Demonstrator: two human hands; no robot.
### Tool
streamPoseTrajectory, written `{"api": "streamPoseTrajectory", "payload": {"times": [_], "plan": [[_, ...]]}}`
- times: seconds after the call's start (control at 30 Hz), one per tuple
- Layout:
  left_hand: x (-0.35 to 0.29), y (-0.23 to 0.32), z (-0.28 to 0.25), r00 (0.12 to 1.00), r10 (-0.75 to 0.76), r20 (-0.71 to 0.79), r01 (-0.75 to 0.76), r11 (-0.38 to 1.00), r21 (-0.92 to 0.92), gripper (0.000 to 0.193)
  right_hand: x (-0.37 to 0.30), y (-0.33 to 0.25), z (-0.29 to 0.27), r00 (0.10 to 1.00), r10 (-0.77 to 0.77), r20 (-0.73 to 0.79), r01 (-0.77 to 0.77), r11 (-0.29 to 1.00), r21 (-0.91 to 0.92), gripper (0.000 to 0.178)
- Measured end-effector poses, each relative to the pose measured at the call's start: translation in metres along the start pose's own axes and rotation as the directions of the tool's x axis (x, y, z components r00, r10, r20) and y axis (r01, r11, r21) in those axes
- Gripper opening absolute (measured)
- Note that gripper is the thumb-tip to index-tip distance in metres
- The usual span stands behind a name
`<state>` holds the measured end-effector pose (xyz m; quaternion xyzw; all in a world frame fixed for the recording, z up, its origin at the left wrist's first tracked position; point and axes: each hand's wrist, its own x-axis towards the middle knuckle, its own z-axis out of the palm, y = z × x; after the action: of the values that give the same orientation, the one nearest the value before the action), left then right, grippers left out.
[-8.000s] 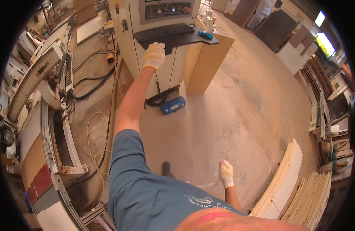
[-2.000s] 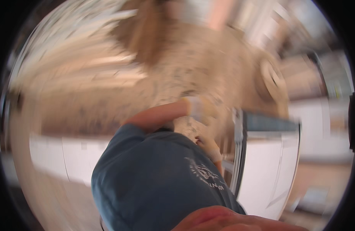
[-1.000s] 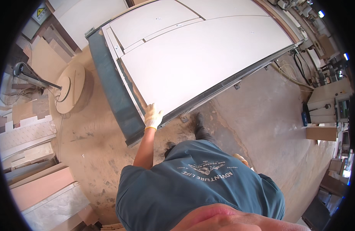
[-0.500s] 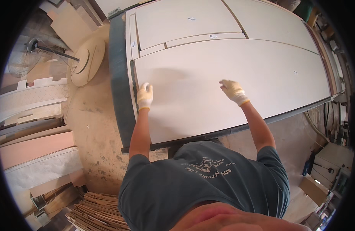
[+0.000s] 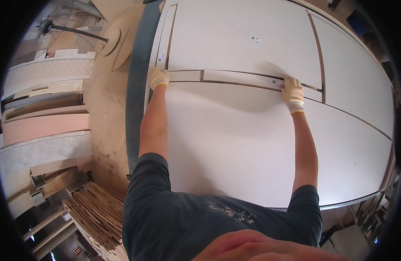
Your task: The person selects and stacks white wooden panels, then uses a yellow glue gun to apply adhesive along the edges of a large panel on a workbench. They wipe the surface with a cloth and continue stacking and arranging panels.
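Observation:
Large white cut panels (image 5: 235, 126) lie flat on a dark-edged table, with narrow strips between them. My left hand (image 5: 158, 78), in a cream knitted glove, is closed at the near end of a long narrow strip (image 5: 166, 37) along the left side; its fingertips are partly hidden. Farther right, my gloved right hand (image 5: 292, 93) has its fingers bent over a narrow white strip (image 5: 241, 79) beside its small label (image 5: 277, 83). A dark gap shows along that strip's far edge. Another large white panel (image 5: 226, 26) lies beyond it.
The table's dark edge (image 5: 141, 65) runs along my left. Past it stand a fan base (image 5: 115, 43) and leaning boards (image 5: 48, 124). A stack of thin brown sheets (image 5: 96, 213) sits at the lower left.
I have leaned forward over the table. Both hands have moved farther across, from above the large near panel to the narrow strips, and the right hand's fingers have come down on one.

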<state>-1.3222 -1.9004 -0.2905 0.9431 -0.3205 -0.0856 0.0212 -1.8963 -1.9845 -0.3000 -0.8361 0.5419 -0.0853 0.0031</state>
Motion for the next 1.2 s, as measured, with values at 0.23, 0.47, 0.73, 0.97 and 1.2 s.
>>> {"api": "streamPoseTrajectory", "payload": {"times": [0.23,0.47,0.73,0.97,1.2], "plan": [[0.028,0.007,-0.008,0.991,0.021,0.134,-0.04,0.989,0.144,0.054,-0.001,0.01,0.01,0.996,-0.084,-0.02,0.085,0.995,0.053,0.038],[0.037,0.0,-0.064,0.993,0.116,0.035,-0.118,0.989,0.09,0.064,0.017,0.011,-0.024,0.976,-0.015,0.217,-0.001,0.997,0.071,0.043],[-0.009,-0.035,-0.148,0.956,0.17,0.239,-0.074,0.928,-0.366,0.036,0.037,-0.008,-0.097,0.948,-0.168,0.269,0.162,0.986,0.044,0.022],[-0.264,-0.235,-0.171,0.869,0.401,0.291,0.315,0.005,-0.949,0.051,-0.092,-0.071,-0.203,0.99,0.072,0.125,-0.112,0.932,0.345,0.024],[-0.485,-0.366,-0.152,0.969,0.223,0.106,0.172,-0.304,-0.937,0.062,-0.218,-0.306,-0.191,0.895,-0.15,0.421,-0.395,0.173,0.902,0.017]]}}
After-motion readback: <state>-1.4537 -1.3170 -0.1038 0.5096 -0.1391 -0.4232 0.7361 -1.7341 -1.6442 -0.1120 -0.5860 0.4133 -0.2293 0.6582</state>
